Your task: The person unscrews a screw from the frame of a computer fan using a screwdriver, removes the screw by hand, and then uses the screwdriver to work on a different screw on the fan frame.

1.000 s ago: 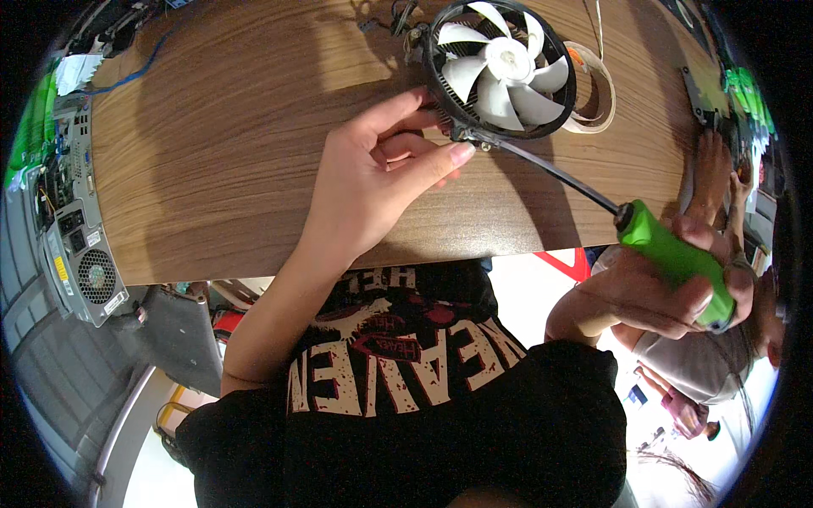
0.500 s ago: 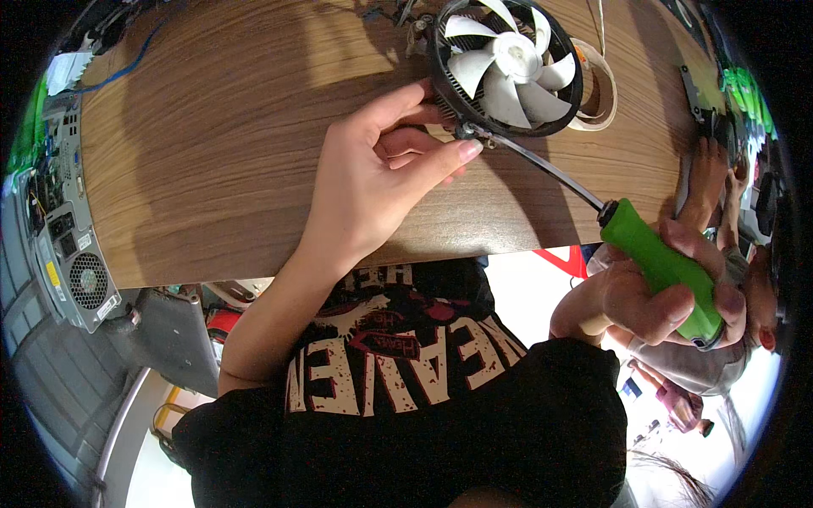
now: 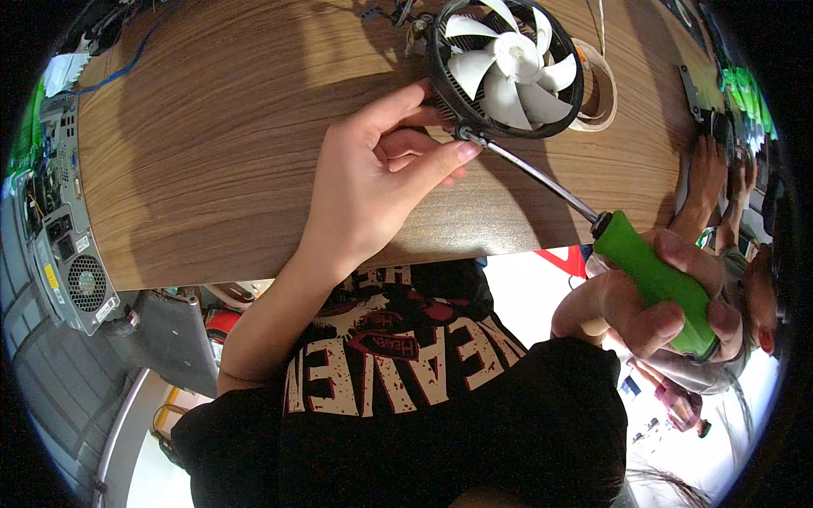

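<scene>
A CPU cooler with a white-bladed fan point(image 3: 512, 72) in a black round frame is at the upper middle. My left hand point(image 3: 381, 182) holds its lower left side, thumb by a metal bracket point(image 3: 468, 135) on the rim. In my right hand point(image 3: 652, 305) is a screwdriver with a green handle point(image 3: 635, 254); its long steel shaft runs up-left to that bracket, where the tip meets the part beside my left thumb. Whether it sits in a screw head is too small to tell.
The wooden table point(image 3: 203, 161) has an open computer case point(image 3: 72, 254) at its left, a blue cable point(image 3: 118, 80), a tape roll point(image 3: 605, 106) behind the fan and small dark parts point(image 3: 415, 25). At the right edge are a co-worker's hands point(image 3: 703, 182) and green items point(image 3: 745, 97).
The cooler has shifted slightly to the right since a second ago. My right hand and the screwdriver handle have moved left, then a little down, and the fingers' position on the handle differs slightly.
</scene>
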`<state>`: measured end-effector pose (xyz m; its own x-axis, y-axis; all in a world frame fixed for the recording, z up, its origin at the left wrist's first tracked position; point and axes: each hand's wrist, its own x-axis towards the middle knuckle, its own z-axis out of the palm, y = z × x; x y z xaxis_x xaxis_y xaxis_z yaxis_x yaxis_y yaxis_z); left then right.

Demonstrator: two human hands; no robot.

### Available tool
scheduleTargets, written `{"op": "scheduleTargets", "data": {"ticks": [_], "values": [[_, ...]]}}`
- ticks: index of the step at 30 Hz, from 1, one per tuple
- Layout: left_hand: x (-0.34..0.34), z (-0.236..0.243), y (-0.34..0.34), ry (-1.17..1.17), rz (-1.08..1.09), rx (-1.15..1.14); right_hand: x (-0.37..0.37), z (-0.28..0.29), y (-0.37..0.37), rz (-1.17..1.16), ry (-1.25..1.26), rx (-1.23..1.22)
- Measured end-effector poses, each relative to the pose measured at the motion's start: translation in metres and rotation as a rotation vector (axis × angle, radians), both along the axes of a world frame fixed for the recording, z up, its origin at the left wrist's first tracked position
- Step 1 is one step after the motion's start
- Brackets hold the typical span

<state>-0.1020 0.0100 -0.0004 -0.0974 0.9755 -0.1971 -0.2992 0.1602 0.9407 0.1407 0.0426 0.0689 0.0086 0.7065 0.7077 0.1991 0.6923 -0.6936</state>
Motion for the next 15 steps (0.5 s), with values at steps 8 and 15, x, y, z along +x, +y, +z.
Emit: {"op": "scheduleTargets", "data": {"ticks": [8,15], "values": [[0.0001,-0.0006,-0.0006,0.023,-0.010,-0.001,0.0010,0.0014,-0.0012,0.003,-0.003,-0.003],[0.0003,0.0000,-0.0017,0.041,-0.013,-0.008,0.0005,0.0019,-0.0004,0.002,-0.001,-0.005]]}}
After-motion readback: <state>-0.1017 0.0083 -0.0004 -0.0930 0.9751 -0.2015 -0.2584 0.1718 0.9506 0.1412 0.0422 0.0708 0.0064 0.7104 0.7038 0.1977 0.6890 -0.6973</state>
